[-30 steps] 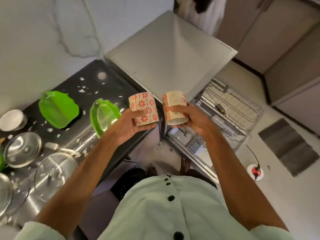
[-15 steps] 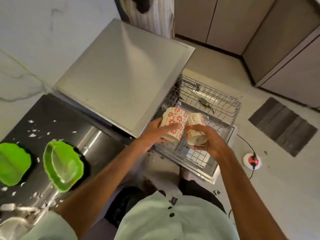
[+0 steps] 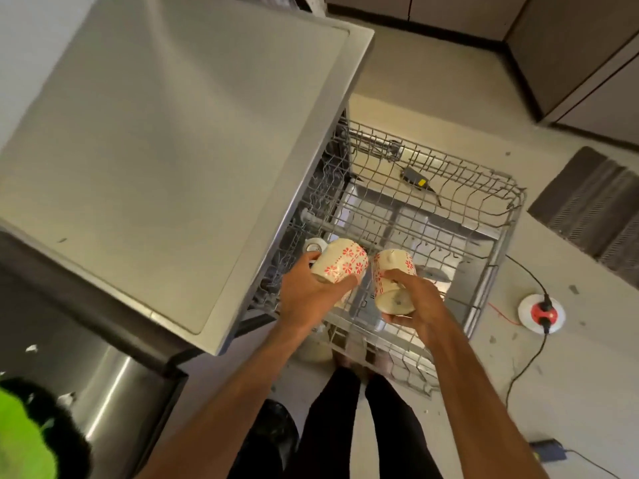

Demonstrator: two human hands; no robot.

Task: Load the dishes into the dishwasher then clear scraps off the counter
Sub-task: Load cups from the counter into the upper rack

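My left hand (image 3: 307,293) grips a cream mug with red flowers (image 3: 344,259), tipped on its side. My right hand (image 3: 413,299) grips a second matching mug (image 3: 392,278), its base turned toward me. Both mugs hover side by side over the near left part of the pulled-out wire dishwasher rack (image 3: 498,257). A small white round object (image 3: 314,244) lies in the rack just behind the left mug. The dishwasher's flat steel top (image 3: 166,140) fills the upper left.
A green plate (image 3: 20,440) shows at the bottom left on the dark counter (image 3: 41,319), with a few white scraps. A red and white floor socket (image 3: 541,312) with black cable lies right of the rack. A dark mat (image 3: 594,209) lies beyond.
I have leaned toward the dishwasher. Both hands carried the mugs from above the counter edge down and out over the rack. The counter dishes slid out of view to the left.
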